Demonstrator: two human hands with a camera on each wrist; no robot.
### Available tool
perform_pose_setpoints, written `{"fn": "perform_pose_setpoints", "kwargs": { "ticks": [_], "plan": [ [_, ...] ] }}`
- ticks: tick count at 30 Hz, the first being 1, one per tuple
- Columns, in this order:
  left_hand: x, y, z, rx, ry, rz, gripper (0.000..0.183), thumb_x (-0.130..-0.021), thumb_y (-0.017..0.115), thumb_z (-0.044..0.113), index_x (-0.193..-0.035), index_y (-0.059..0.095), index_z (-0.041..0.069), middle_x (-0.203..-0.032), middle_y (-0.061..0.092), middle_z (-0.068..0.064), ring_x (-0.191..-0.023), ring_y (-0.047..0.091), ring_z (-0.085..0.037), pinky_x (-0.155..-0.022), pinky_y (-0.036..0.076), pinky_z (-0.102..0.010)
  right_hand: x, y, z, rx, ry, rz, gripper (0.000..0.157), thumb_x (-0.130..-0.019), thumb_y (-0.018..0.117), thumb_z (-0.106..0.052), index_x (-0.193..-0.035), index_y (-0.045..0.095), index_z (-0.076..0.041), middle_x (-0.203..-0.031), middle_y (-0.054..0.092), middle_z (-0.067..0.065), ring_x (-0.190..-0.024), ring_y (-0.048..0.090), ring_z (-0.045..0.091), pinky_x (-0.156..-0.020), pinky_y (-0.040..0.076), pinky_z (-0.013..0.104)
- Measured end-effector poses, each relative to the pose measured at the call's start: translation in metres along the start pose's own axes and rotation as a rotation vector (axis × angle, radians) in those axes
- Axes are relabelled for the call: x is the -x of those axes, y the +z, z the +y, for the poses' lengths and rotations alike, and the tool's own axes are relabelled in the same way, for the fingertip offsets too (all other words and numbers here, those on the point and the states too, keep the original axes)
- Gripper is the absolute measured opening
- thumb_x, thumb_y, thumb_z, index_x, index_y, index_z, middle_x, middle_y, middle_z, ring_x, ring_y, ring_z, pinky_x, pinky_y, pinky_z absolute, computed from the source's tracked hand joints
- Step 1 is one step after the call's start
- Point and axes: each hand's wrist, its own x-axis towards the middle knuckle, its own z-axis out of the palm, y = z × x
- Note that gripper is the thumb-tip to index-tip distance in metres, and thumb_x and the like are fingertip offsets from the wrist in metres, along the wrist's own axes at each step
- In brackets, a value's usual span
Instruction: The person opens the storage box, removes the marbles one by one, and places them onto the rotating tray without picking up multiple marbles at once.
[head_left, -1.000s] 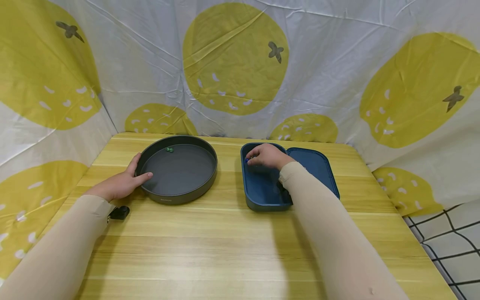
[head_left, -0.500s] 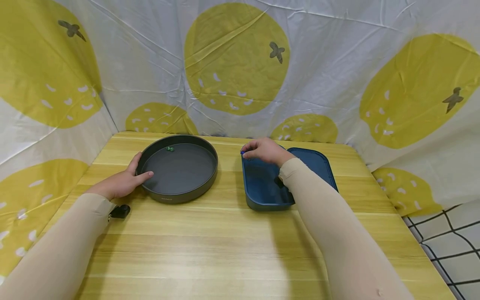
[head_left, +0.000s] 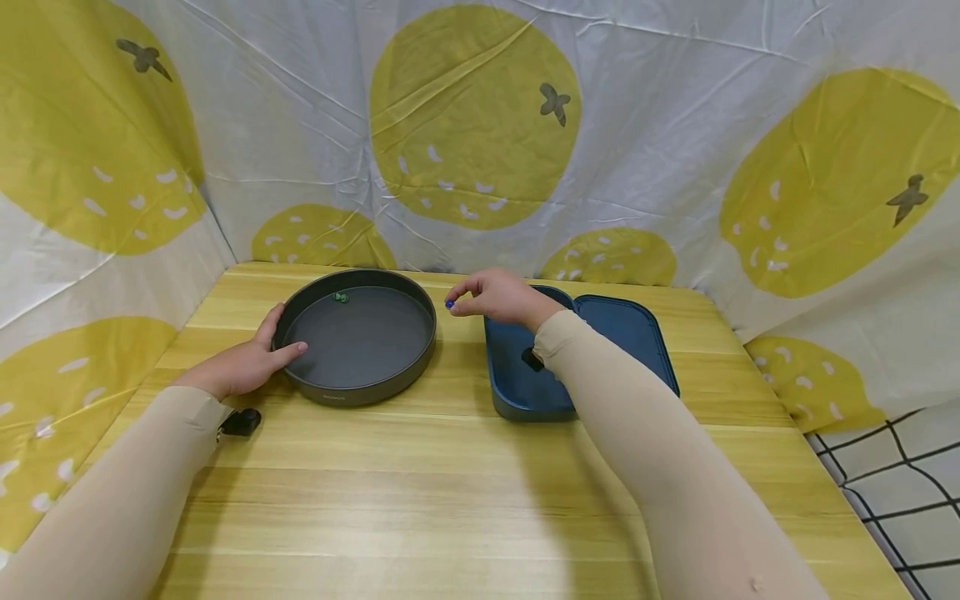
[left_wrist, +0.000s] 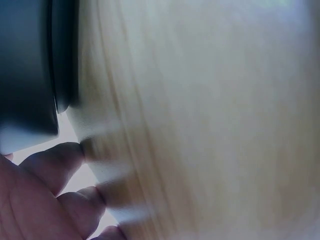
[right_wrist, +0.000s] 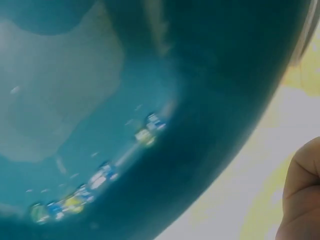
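In the head view my right hand (head_left: 501, 297) pinches a small blue marble (head_left: 449, 304) between thumb and fingertips. It is above the left rim of a blue rectangular box (head_left: 534, 414), in the gap towards a dark grey round baking pan (head_left: 352, 350). My left hand (head_left: 243, 363) holds the pan at its left side, thumb over the rim and fingers along the outer wall. Small green marbles (head_left: 341, 297) lie inside the pan near its back wall. The right wrist view shows several glassy marbles (right_wrist: 73, 204) along the box's inner edge.
A blue lid (head_left: 628, 333) lies right of the box, partly behind the right sleeve. Both containers stand on a wooden table (head_left: 375, 500). A yellow-patterned cloth (head_left: 465, 108) hangs behind and at the sides. A dark wire grid (head_left: 900, 483) stands at the right.
My right hand has lifted the blue marble out of the box, over its left rim, and moved left towards the pan. The left hand and the pan have stayed in place.
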Motion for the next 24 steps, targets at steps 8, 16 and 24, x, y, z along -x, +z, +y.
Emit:
{"fn": "perform_pose_setpoints", "kwargs": {
  "ticks": [8,16,24],
  "plan": [
    [0.000,0.000,0.000,0.002,-0.001,-0.001,0.104,-0.108,0.038,0.065,-0.161,-0.034,0.012,-0.166,0.002,-0.045,-0.143,0.035,-0.066,-0.116,0.031,-0.073,-0.007,0.010,-0.024,0.025,-0.094,-0.007,0.027,-0.099,0.076,-0.033,-0.123,0.080,-0.022,-0.081,0.063,-0.008,-0.070,0.044,0.018,-0.071,0.040,0.034],
    [0.001,-0.001,0.002,0.009,-0.004,-0.002,0.104,-0.108,0.039,0.065,-0.161,-0.034,0.012,-0.166,0.002,-0.045,-0.145,0.031,-0.067,-0.116,0.030,-0.073,-0.014,0.018,-0.039,0.073,-0.147,-0.047,0.028,-0.100,0.075,-0.031,-0.125,0.079,-0.020,-0.078,0.062,-0.003,-0.055,0.036,0.014,-0.063,0.036,0.030],
    [0.001,-0.001,0.002,0.026,-0.004,0.000,0.104,-0.108,0.040,0.064,-0.162,-0.033,0.013,-0.167,0.000,-0.044,-0.146,0.028,-0.068,-0.117,0.028,-0.074,-0.021,0.024,-0.043,0.059,-0.159,-0.094,0.029,-0.100,0.075,-0.029,-0.126,0.079,-0.019,-0.119,0.073,-0.002,-0.088,0.055,0.017,-0.079,0.045,0.030]
  ]
}}
